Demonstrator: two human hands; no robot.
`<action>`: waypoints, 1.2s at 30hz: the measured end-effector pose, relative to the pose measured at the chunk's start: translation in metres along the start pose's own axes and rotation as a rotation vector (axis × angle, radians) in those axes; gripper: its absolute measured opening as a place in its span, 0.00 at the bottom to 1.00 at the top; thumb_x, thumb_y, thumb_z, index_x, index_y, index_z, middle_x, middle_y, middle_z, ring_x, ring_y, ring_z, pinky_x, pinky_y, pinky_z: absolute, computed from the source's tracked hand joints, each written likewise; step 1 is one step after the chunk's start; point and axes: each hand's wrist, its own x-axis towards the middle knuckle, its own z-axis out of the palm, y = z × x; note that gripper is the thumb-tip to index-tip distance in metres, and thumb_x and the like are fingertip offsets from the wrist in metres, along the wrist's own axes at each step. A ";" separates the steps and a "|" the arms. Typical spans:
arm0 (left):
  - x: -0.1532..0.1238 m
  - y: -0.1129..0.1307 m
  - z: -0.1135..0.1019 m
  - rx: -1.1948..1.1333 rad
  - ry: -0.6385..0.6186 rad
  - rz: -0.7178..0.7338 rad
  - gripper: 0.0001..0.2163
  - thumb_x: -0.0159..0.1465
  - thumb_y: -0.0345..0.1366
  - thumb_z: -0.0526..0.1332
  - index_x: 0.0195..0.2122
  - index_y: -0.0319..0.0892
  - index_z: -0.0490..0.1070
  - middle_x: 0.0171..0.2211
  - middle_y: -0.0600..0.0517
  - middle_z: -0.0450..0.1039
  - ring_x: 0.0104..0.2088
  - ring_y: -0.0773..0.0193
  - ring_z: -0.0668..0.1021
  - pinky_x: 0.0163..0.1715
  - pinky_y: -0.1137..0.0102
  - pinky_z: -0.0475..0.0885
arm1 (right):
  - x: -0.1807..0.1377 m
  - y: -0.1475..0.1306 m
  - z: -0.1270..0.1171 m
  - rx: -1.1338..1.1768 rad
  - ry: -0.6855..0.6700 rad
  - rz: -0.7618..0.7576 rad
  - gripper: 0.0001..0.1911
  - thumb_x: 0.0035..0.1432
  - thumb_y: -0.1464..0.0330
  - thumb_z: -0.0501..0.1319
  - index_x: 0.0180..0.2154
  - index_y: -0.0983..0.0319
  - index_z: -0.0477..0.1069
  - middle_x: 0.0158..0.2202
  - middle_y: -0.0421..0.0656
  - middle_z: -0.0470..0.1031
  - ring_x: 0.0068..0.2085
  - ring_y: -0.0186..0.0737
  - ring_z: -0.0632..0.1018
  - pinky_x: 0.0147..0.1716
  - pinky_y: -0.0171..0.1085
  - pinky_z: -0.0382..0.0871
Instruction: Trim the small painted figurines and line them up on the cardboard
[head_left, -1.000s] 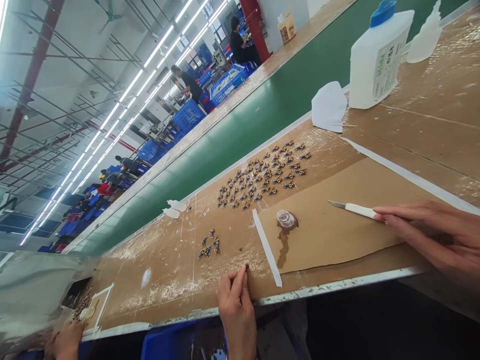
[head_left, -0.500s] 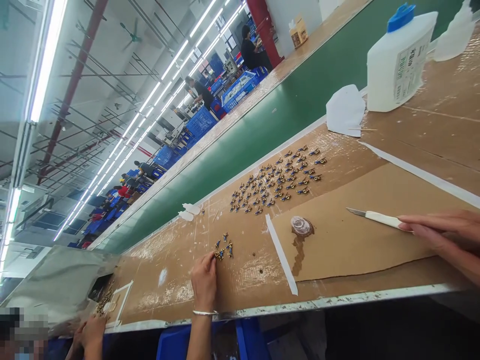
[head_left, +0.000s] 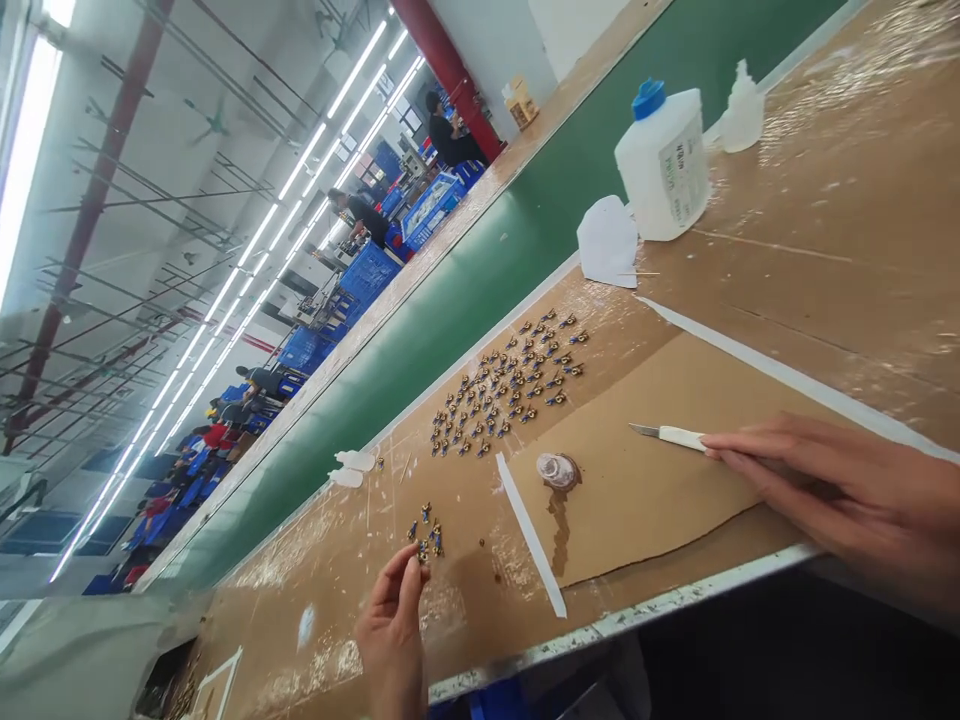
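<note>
My right hand [head_left: 847, 490] holds a craft knife [head_left: 679, 436] by its white handle, the blade pointing left above the cardboard sheet [head_left: 660, 510]. My left hand [head_left: 394, 620] has thumb and forefinger pinched at the near edge of a small cluster of blue-and-gold metal pieces [head_left: 436, 540]. A small piece seems to be between those fingertips, partly hidden by them. Farther back, many similar pieces [head_left: 510, 385] lie spread over the brown tabletop. On the cardboard's left part sits a small, round, clear-looking lump [head_left: 557, 470] with a dark wet streak below it.
White tape strips [head_left: 529, 535] border the cardboard. Behind it stand a white bottle with a blue cap [head_left: 664, 165], a smaller squeeze bottle [head_left: 742, 112] and a piece of white paper [head_left: 607, 243]. Two small white bottles [head_left: 351, 468] lie by the green belt [head_left: 420, 365]. People work in the background.
The view has swung right, so the scene shifts left. My left hand has its fingertips raised slightly at the small cluster. My right hand still holds the knife. The other person's hands have left view.
</note>
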 end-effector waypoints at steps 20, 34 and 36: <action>-0.014 0.108 0.117 0.437 -0.453 0.507 0.10 0.57 0.45 0.61 0.35 0.45 0.76 0.34 0.52 0.77 0.36 0.63 0.77 0.37 0.71 0.70 | 0.004 0.000 -0.007 0.254 -0.011 -0.122 0.13 0.58 0.79 0.57 0.45 0.63 0.69 0.31 0.44 0.73 0.32 0.34 0.73 0.33 0.34 0.69; -0.010 0.118 0.134 0.567 -0.553 0.761 0.06 0.62 0.40 0.58 0.34 0.46 0.73 0.33 0.54 0.73 0.34 0.66 0.74 0.37 0.71 0.67 | 0.001 0.002 -0.004 0.289 0.010 -0.115 0.14 0.56 0.80 0.59 0.45 0.66 0.69 0.32 0.45 0.73 0.32 0.34 0.72 0.33 0.34 0.68; -0.012 0.119 0.135 0.571 -0.553 0.746 0.06 0.62 0.40 0.58 0.34 0.46 0.73 0.33 0.54 0.72 0.34 0.66 0.74 0.37 0.71 0.66 | 0.001 0.002 -0.005 0.297 0.008 -0.109 0.14 0.56 0.80 0.59 0.45 0.66 0.69 0.32 0.45 0.72 0.32 0.34 0.72 0.33 0.34 0.68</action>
